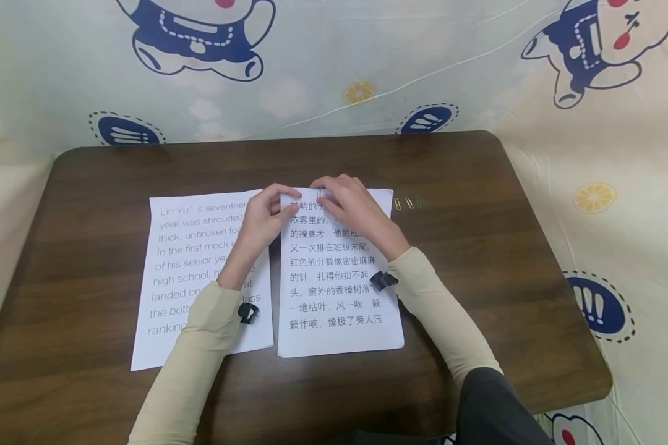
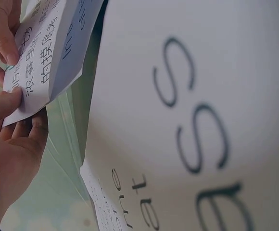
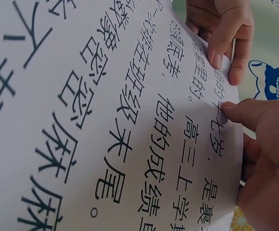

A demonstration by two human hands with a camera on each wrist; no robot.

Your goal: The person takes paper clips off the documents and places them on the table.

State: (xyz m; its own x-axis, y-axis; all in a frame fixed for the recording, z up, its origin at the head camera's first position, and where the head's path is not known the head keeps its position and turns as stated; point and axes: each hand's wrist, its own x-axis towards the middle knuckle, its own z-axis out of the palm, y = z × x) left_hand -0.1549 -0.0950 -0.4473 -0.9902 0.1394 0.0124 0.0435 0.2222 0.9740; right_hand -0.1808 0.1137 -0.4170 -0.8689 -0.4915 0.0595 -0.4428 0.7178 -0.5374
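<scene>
The printed Chinese-text sheets (image 1: 334, 337) lie at the table's middle, their top edge lifted. My left hand (image 1: 263, 216) pinches the top left corner, thumb on the print and fingers behind, as the left wrist view shows. Just to its right, my right hand (image 1: 359, 210) pinches the same top edge, its thumb on the first line of characters in the right wrist view. A thin greenish sliver (image 2: 9, 67) shows by the right fingertips; I cannot tell what it is. Behind the front page, another page with English letters (image 2: 68, 45) shows in the left wrist view.
English-text sheets (image 1: 200, 266) lie to the left under my left forearm. Three paper clips, yellow (image 1: 398, 203), white (image 1: 409, 203) and green (image 1: 419, 201), lie right of the Chinese sheets. The brown table (image 1: 479, 185) meets a patterned curtain (image 1: 312, 74) behind.
</scene>
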